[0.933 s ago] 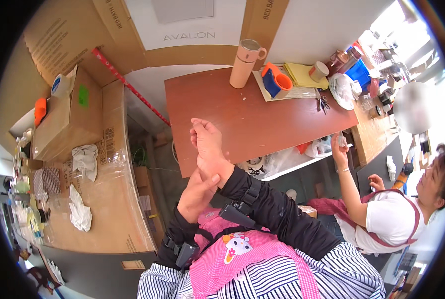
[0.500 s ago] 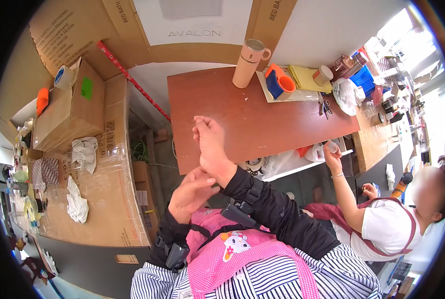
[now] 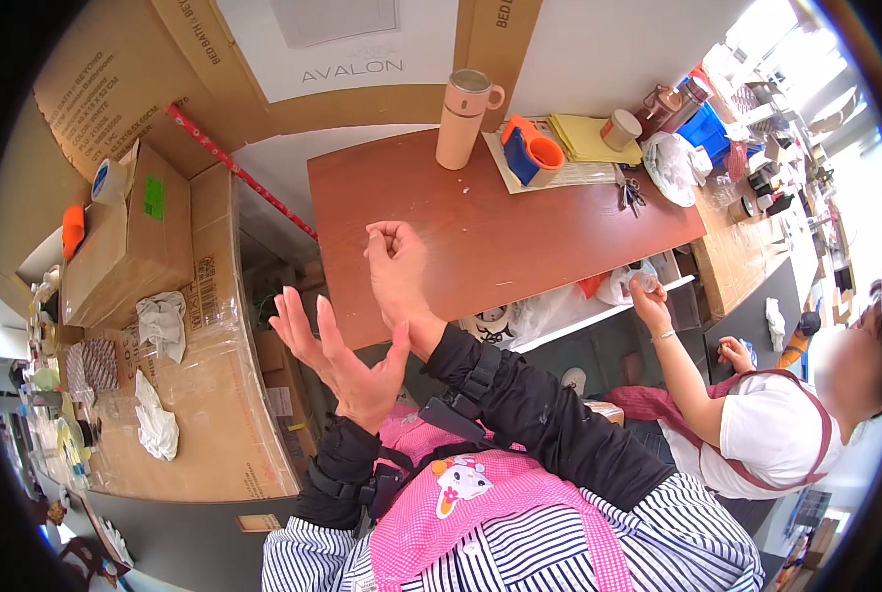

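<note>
My left hand (image 3: 347, 365) is raised in front of the pink apron (image 3: 500, 493), open with its fingers spread and nothing in it. Just beyond it, over the near left part of the reddish-brown tabletop (image 3: 549, 242), is my right hand (image 3: 398, 276). Its fingers are curled in loosely, and no object shows in them. The left thumb lies close to the right wrist; whether they touch I cannot tell. Black sleeves with strapped-on dark devices (image 3: 453, 418) cover both forearms.
On the table stand a peach tumbler (image 3: 460, 128), an orange-and-blue holder (image 3: 535, 158), yellow papers (image 3: 584, 138) and scissors (image 3: 630, 195). At left, cardboard (image 3: 214, 395) carries a box (image 3: 140, 247) and white gloves (image 3: 154, 419). A co-worker (image 3: 757, 424) stands at right.
My left hand has come away from the right wrist, moved left and up, and spread its fingers. The right hand stays curled over the table. The view has shifted slightly.
</note>
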The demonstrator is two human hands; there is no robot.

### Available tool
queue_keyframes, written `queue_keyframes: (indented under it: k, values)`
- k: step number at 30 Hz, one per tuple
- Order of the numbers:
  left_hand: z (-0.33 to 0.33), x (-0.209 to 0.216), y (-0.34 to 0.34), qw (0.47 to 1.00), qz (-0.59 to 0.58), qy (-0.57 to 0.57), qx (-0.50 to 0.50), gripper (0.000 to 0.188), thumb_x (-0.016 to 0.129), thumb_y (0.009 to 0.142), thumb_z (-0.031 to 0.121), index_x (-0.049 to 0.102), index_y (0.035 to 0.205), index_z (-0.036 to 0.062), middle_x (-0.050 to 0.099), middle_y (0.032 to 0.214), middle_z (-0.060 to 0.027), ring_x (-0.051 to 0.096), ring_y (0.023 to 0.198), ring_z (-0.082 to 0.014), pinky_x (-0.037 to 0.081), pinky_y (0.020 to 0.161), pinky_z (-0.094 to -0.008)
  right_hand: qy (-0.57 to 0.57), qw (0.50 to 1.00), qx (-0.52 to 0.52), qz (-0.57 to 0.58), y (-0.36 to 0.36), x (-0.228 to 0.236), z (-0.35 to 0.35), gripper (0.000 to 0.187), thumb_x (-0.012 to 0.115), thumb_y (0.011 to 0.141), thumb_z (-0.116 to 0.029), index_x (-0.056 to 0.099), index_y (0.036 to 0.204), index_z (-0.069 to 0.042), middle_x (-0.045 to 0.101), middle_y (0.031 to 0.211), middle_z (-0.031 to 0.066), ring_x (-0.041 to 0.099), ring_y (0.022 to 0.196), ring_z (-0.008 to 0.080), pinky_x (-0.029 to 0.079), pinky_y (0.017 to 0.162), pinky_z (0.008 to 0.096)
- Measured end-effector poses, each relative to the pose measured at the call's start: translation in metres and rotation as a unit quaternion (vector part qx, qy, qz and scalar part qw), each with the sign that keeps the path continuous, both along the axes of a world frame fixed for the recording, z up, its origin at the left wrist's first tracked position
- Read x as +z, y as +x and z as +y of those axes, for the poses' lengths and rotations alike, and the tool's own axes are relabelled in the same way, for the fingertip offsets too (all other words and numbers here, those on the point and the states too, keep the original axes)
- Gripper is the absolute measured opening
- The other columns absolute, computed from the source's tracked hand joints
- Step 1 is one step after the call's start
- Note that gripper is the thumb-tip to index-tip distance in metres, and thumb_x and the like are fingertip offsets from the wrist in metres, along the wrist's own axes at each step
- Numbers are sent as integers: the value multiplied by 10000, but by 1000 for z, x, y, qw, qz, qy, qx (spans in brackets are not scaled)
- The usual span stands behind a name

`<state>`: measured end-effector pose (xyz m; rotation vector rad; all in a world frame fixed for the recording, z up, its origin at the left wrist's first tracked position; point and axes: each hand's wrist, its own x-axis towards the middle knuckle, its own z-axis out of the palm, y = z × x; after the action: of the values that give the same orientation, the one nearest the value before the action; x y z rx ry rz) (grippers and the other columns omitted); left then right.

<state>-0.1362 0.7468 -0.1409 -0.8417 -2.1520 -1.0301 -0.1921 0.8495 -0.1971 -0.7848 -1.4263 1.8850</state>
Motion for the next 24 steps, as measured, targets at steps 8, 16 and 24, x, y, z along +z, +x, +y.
queue_keyframes:
  k: [8, 16, 24]
  values:
    - [2, -20, -3, 996, 71, -40, 35, 851, 741, 757, 277, 242, 1400, 30, 246, 1447, -228, 244, 1339, -411, 211, 1091, -527, 87, 992, -32, -90, 4, -8, 10, 236, 527, 892, -225, 605, 941, -8, 640, 834, 152, 629, 811, 280, 488, 745, 376]
    - [16, -1, 18, 995, 75, -52, 32, 769, 716, 792, 230, 281, 1392, 23, 240, 1451, -214, 270, 1336, -399, 247, 1088, -513, 55, 989, -64, -123, 3, 13, 11, 98, 568, 875, -178, 590, 922, -94, 629, 754, 38, 606, 690, 153, 464, 656, 328]
    - [36, 5, 11, 988, 127, -88, 21, 690, 674, 826, 286, 342, 1375, 33, 303, 1447, -180, 286, 1344, -357, 213, 1089, -528, 49, 988, -93, -109, 8, 11, 26, 81, 559, 880, -162, 587, 918, -95, 624, 741, 40, 608, 678, 171, 467, 666, 330]
